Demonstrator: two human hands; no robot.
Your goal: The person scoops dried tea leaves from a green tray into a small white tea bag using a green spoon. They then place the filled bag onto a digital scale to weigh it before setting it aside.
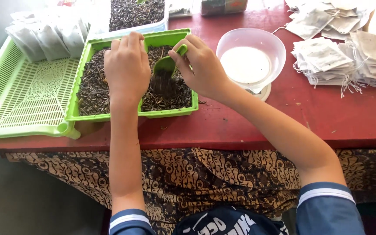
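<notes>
Fingers of my right hand (201,65) pinch the small green plastic scoop (167,64), its bowl angled down-left into the dark dried leaves (93,87) filling the shallow green plastic tray (170,112), while my left hand (127,67) lies cupped, palm down, just beside it.

two hands: left hand (127,67), right hand (201,65). one green scoop (167,64). two green trays: one holding dried leaves (172,111), one slotted (27,93). one clear bowl (250,61). small paper bags (327,56) lie in heaps, too many to count.
</notes>
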